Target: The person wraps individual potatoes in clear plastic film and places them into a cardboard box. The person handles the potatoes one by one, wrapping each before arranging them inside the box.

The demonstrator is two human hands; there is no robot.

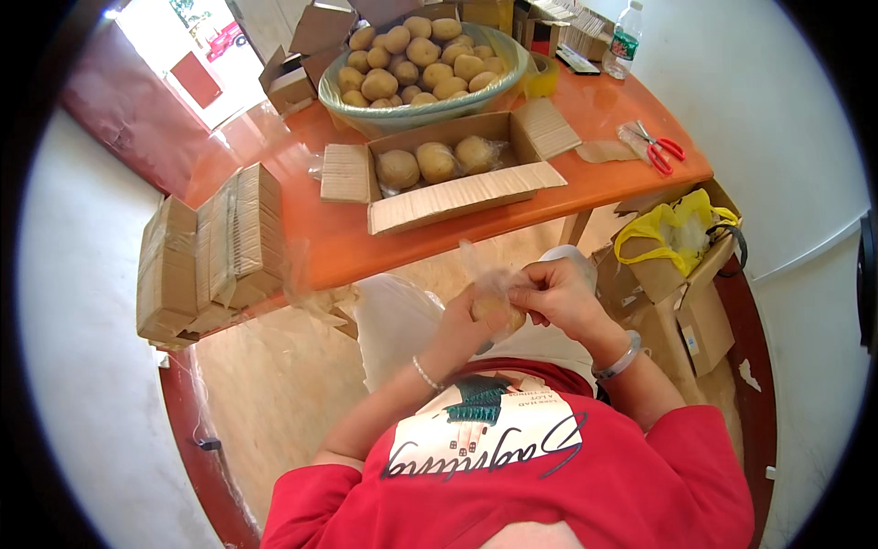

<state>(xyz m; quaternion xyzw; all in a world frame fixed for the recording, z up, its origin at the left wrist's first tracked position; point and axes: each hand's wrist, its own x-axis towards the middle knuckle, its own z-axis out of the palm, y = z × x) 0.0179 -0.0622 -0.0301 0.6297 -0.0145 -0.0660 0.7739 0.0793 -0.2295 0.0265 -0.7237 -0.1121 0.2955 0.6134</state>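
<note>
Over my lap, my left hand (468, 319) holds a potato (499, 309) in a clear plastic bag. My right hand (557, 291) pinches the gathered plastic (504, 280) at the bag's upper side. Beyond my hands, an open cardboard box (466, 189) stands on the orange table (411, 243), its flaps folded out. Three potatoes wrapped in clear plastic (437, 162) sit in a row inside it. Behind the box, a large basin lined with plastic (425, 118) is heaped with unwrapped potatoes (422, 53).
Taped cardboard boxes (240, 237) stand at the table's left end. Red-handled scissors (662, 152), a roll of tape (542, 75), a phone (577, 60) and a plastic bottle (623, 44) lie or stand at the right. Below them, a yellow bag (675, 230) fills a floor-side carton (655, 274).
</note>
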